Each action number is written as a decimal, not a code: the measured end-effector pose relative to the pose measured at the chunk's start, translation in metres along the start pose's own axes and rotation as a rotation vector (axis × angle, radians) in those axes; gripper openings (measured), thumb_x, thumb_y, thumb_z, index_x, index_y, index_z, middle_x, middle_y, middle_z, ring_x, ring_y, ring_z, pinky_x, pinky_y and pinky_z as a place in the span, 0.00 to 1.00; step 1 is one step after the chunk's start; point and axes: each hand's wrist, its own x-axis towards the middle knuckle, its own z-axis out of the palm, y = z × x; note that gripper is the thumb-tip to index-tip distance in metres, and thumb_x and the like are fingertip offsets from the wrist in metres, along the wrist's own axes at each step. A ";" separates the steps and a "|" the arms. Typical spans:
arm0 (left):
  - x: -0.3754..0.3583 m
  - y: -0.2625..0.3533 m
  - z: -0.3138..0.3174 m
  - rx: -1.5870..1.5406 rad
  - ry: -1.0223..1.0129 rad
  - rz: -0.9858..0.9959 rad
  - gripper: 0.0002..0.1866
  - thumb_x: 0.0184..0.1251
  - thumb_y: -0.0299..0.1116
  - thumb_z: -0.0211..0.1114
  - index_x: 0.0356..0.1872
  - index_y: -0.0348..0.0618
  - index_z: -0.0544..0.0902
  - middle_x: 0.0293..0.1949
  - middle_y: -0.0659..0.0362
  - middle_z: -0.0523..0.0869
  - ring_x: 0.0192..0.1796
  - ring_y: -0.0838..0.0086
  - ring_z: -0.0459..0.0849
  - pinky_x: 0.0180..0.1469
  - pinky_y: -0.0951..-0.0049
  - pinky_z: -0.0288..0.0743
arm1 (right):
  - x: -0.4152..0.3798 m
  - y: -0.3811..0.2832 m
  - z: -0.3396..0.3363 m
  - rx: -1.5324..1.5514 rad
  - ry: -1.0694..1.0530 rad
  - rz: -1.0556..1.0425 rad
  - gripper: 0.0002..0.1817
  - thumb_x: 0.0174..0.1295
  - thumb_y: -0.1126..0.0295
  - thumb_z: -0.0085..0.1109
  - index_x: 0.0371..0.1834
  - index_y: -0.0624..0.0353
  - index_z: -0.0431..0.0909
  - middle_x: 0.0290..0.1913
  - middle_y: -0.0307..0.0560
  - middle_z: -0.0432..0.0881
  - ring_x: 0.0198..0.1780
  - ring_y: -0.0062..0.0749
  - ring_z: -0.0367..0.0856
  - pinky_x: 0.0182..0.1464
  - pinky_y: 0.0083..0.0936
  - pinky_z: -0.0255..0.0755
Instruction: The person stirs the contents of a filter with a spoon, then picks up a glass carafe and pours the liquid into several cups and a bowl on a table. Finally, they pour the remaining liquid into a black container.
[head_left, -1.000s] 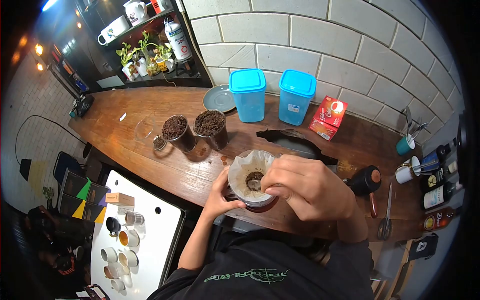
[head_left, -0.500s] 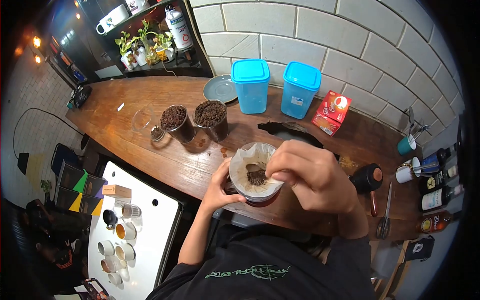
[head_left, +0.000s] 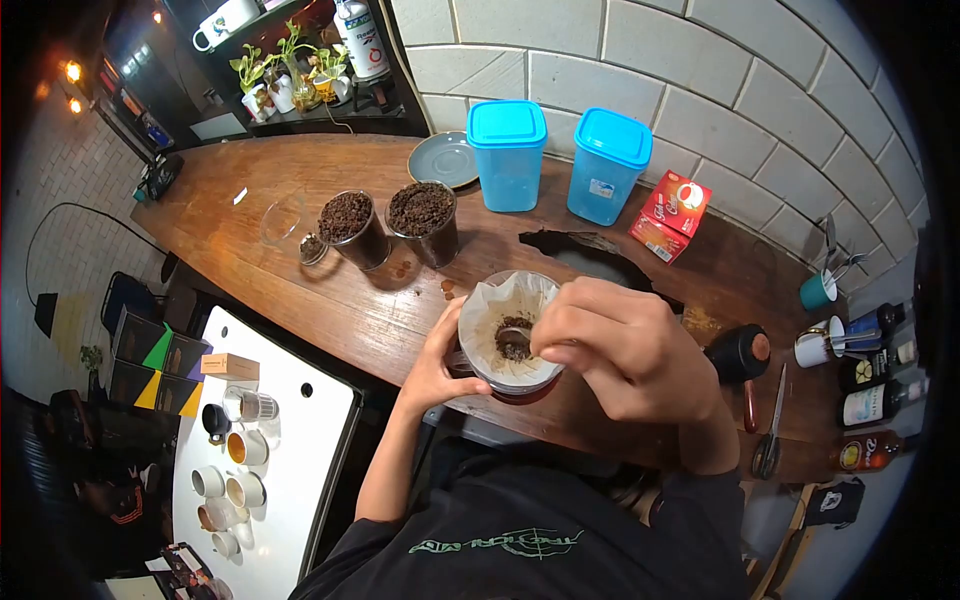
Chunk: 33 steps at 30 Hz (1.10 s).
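A white paper filter lines a clear coffee dripper at the counter's front edge, above a vessel with reddish-brown content. Dark coffee grounds lie in the bottom of the filter. My left hand grips the dripper's left side, thumb along the front. Above the right rim, my right hand pinches a small spoon, whose bowl dips among the grounds; its handle is mostly hidden by my fingers. Farther back stand two clear cups of dark grounds, heaped to the brim.
Two blue-lidded containers, a grey plate and a red tea box line the wall. Scissors, a black grinder-like object and bottles are at right. Several cups stand on the white table at left.
The spoon's bowl has gone lower into the grounds, which now spread up the filter wall. My left hand keeps its hold on the dripper. The camera view has shifted slightly.
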 end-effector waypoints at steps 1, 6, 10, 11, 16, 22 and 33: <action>0.000 -0.002 -0.001 -0.011 -0.011 -0.011 0.58 0.38 0.47 0.86 0.72 0.36 0.66 0.70 0.51 0.65 0.74 0.62 0.64 0.75 0.62 0.57 | 0.001 0.000 0.000 0.001 0.001 0.001 0.07 0.54 0.84 0.63 0.35 0.63 0.79 0.33 0.48 0.80 0.35 0.45 0.81 0.37 0.34 0.74; -0.001 -0.008 -0.002 -0.039 -0.018 -0.042 0.61 0.37 0.47 0.86 0.75 0.36 0.61 0.71 0.52 0.64 0.75 0.62 0.63 0.76 0.62 0.54 | 0.001 0.000 0.001 -0.109 0.019 0.028 0.06 0.55 0.83 0.63 0.34 0.64 0.78 0.33 0.49 0.79 0.34 0.46 0.79 0.36 0.34 0.73; 0.000 -0.002 -0.002 -0.045 -0.042 -0.059 0.63 0.37 0.47 0.86 0.76 0.35 0.59 0.72 0.51 0.63 0.76 0.62 0.61 0.77 0.62 0.53 | 0.000 0.001 0.005 -0.023 0.025 0.003 0.07 0.55 0.83 0.63 0.35 0.64 0.77 0.33 0.49 0.79 0.34 0.46 0.79 0.36 0.34 0.73; -0.001 -0.002 -0.002 -0.043 -0.043 -0.067 0.63 0.37 0.47 0.86 0.76 0.35 0.58 0.73 0.51 0.62 0.76 0.62 0.61 0.77 0.62 0.53 | 0.000 0.000 0.001 0.006 -0.010 0.016 0.06 0.56 0.81 0.60 0.37 0.64 0.76 0.35 0.51 0.78 0.37 0.48 0.79 0.40 0.38 0.72; -0.002 -0.013 -0.006 -0.045 -0.053 -0.079 0.65 0.38 0.46 0.87 0.77 0.35 0.56 0.74 0.51 0.61 0.77 0.62 0.60 0.77 0.61 0.54 | -0.002 0.007 0.000 -0.033 -0.057 0.010 0.07 0.58 0.80 0.58 0.39 0.65 0.74 0.37 0.53 0.76 0.39 0.52 0.78 0.43 0.41 0.72; -0.004 -0.015 -0.006 -0.055 -0.044 -0.097 0.67 0.38 0.46 0.87 0.78 0.35 0.53 0.75 0.50 0.60 0.77 0.62 0.60 0.78 0.61 0.53 | -0.004 0.002 0.004 -0.049 -0.034 0.035 0.08 0.58 0.80 0.58 0.40 0.65 0.74 0.37 0.54 0.77 0.40 0.52 0.78 0.43 0.41 0.72; -0.005 -0.010 -0.003 -0.035 0.005 -0.094 0.67 0.38 0.47 0.87 0.78 0.35 0.53 0.76 0.49 0.60 0.77 0.62 0.59 0.78 0.61 0.52 | 0.001 -0.002 0.009 -0.114 0.130 0.005 0.05 0.58 0.82 0.62 0.35 0.65 0.77 0.31 0.50 0.77 0.33 0.47 0.78 0.36 0.35 0.72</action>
